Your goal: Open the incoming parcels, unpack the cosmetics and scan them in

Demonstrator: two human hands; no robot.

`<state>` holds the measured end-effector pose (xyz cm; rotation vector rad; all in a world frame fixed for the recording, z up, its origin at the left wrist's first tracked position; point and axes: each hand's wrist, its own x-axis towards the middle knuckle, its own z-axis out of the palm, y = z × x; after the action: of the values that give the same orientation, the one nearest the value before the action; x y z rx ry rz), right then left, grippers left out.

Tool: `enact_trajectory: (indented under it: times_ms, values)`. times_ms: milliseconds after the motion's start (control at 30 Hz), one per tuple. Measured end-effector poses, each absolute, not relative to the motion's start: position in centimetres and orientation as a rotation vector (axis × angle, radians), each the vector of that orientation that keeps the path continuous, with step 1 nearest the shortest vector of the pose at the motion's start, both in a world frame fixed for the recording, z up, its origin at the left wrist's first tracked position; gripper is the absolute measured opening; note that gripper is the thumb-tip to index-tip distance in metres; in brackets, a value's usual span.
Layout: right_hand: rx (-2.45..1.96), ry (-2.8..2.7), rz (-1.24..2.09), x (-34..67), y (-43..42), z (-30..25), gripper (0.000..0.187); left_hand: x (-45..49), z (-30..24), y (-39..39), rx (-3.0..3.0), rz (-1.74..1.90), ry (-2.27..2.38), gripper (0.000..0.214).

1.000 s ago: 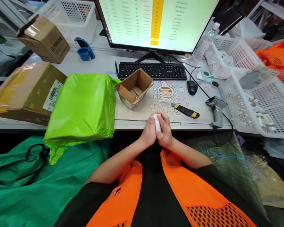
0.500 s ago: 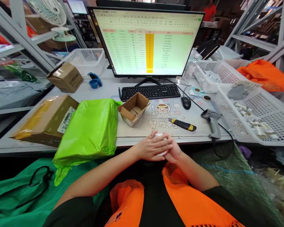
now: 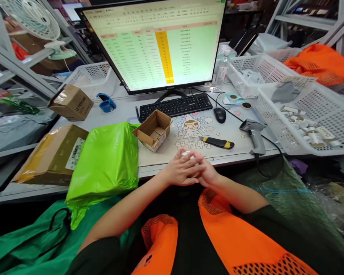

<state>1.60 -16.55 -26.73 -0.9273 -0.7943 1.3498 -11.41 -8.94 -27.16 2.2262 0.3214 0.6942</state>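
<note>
My left hand [image 3: 182,170] and my right hand [image 3: 208,172] are cupped together just in front of the desk's near edge. Between them is a white round object [image 3: 188,153], mostly covered by my fingers, so its kind cannot be made out. My left fingers lie across it while my right hand closes round the far side. Just beyond my hands, a black and yellow utility knife [image 3: 218,143] rests on the printed desk mat [image 3: 166,156]. An open small cardboard box [image 3: 154,131] stands to the left of the knife.
A green plastic-wrapped parcel [image 3: 104,164] and a taped carton [image 3: 53,156] fill the desk's left side. Behind the mat are a keyboard [image 3: 174,107], mouse [image 3: 219,115] and monitor [image 3: 160,49]. A corded barcode scanner [image 3: 255,135] and white basket [image 3: 306,141] of small bottles stand right.
The view has tilted and turned slightly. My hands stay clasped around the white object, of which less shows now; my fingers have shifted over it.
</note>
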Motion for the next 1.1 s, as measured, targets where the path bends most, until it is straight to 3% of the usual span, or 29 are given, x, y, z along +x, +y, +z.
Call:
enact_trajectory:
  times_ms: [100,200,433,533,600,700,800,900,1033,1100]
  values:
    - [-0.995,-0.939,0.95,1.5,-16.8,-27.3,0.065,-9.8,-26.4,-10.9,1.836,1.041,0.597,0.085]
    - [-1.059,-1.042,0.671,0.9,-17.6,-27.5,0.073,-8.0,-26.0,-12.8,1.624,1.224,0.627,0.08]
    - [-0.812,-0.455,1.343,2.1,-15.9,-25.6,0.056,-8.2,-26.2,-9.3,1.865,0.952,0.505,0.084]
    - [-0.771,-0.386,1.383,3.6,-15.0,-25.6,0.058,-8.2,-25.8,-9.4,1.702,1.096,0.626,0.091]
    - [-0.835,-0.422,1.232,4.6,-15.1,-26.0,0.057,-7.9,-25.7,-10.4,1.506,1.023,0.744,0.092]
    - [-1.072,-0.731,0.748,7.1,-16.1,-26.4,0.049,-7.2,-25.9,-11.9,1.275,0.825,0.764,0.08]
    - [-1.38,-1.056,0.196,12.7,-18.0,-26.5,0.046,-7.2,-26.5,-11.9,1.189,0.897,0.8,0.065]
    - [-1.871,-0.925,-0.233,20.7,-20.4,-26.8,0.053,-7.6,-27.2,-10.7,1.187,0.963,0.871,0.062]
    - [-2.55,-0.78,0.019,28.6,-21.2,-27.6,0.074,-7.8,-28.0,-8.5,1.087,0.972,0.916,0.059]
    - [-2.668,-0.803,0.166,30.3,-20.3,-27.8,0.071,-7.6,-28.3,-7.5,1.037,0.967,0.924,0.058]
